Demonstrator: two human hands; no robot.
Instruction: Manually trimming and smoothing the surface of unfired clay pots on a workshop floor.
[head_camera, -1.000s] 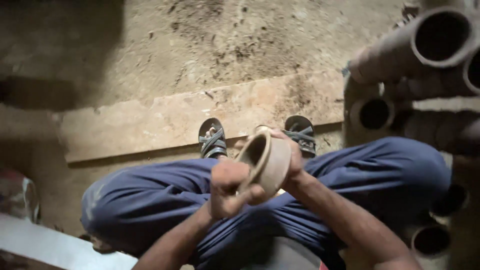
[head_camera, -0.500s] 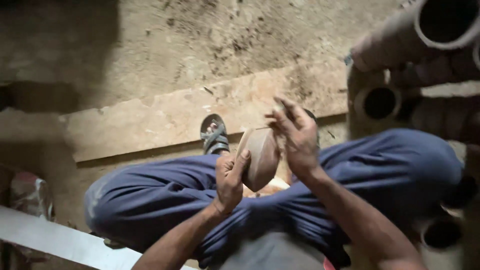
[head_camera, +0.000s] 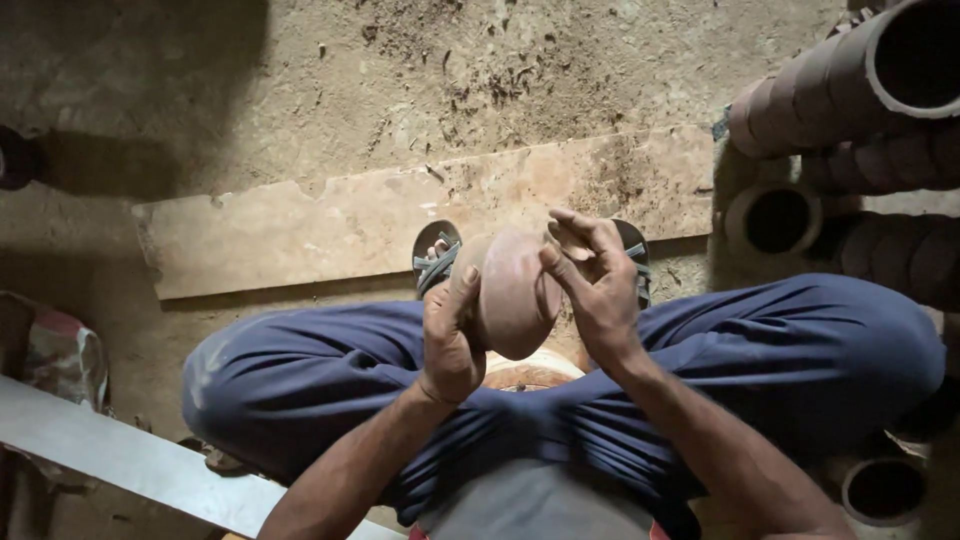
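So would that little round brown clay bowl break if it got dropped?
Probably. The small brown clay bowl looks thin-walled and stiff, cradled between the left hand and right hand. Its rounded underside suggests it might roll. It seems light, since fingers alone support it.

Stacked brown clay pipes (head_camera: 860, 90) crowd the right side; bent knees in blue trousers (head_camera: 300, 370) block both flanks; bare dirt floor (head_camera: 350, 90) beyond the flat pale stone slab (head_camera: 330, 225) lies open
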